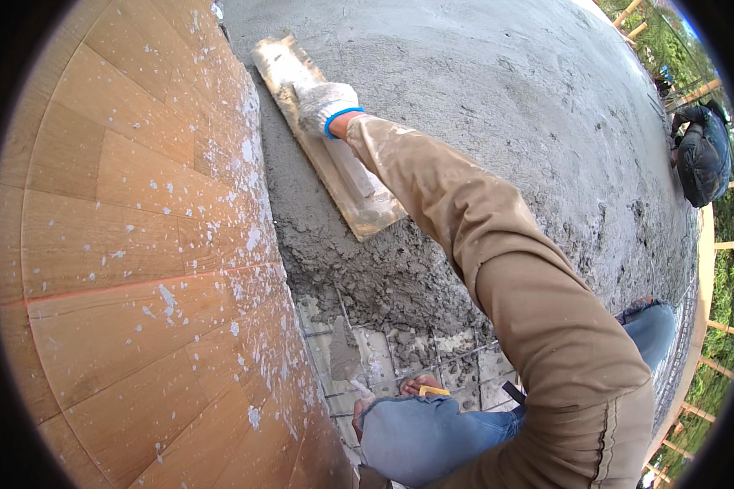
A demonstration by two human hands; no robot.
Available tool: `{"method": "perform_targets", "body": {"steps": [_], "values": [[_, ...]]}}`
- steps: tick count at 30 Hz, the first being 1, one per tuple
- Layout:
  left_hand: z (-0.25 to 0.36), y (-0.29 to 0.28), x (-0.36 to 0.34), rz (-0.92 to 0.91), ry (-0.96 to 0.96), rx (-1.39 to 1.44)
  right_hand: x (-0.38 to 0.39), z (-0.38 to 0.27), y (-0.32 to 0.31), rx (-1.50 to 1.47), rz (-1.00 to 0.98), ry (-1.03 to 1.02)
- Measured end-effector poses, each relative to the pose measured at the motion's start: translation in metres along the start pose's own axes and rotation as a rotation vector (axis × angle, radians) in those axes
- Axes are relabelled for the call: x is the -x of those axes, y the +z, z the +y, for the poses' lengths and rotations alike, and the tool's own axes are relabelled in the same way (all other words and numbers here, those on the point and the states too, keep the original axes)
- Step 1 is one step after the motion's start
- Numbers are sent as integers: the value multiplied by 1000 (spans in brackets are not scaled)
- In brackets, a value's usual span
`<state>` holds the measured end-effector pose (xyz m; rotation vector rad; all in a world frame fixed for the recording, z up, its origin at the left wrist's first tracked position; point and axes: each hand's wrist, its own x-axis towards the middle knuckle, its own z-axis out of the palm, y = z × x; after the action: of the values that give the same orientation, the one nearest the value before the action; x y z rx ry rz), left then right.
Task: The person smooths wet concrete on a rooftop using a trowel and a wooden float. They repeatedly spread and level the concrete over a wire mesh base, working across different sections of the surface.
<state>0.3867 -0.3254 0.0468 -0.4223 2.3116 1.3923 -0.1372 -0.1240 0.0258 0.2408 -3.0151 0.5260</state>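
Nearby, knee in blue jeans over exposed wire mesh, foot in sandal beside; left hand unseen. Farther, right hand, gloved, clenched on handle of wooden float, laid flat on wet concrete beside wooden formwork, probably for levelling. Long axis near-right to far-left

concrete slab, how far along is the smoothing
Most of the concrete slab beyond the arm already looks spread and fairly level. The gloved right hand presses a wooden float along the plywood form. Nearer the knee, lumpy concrete and bare wire mesh remain unsmoothed and uncovered. The left hand is out of view.
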Motion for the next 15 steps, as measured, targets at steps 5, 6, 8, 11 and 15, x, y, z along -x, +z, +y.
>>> {"method": "perform_targets", "body": {"steps": [5, 6, 8, 11, 15], "values": [[4, 9, -4, -35, -1, -17, -12, 6, 43, -55, 41, 114], [5, 8, -6, -32, 3, -24, -18, 20, 37, 0, 8, 124], [6, 3, -1, -7, -5, -43, -17, 49, 20, 91, -34, 134], [9, 4, 0, 0, -6, -65, 5, 138, -5, 124, 76, 201], [18, 14, -3, -11, 24, -92, 37, 284, -52, 241, 52, 360]]}}
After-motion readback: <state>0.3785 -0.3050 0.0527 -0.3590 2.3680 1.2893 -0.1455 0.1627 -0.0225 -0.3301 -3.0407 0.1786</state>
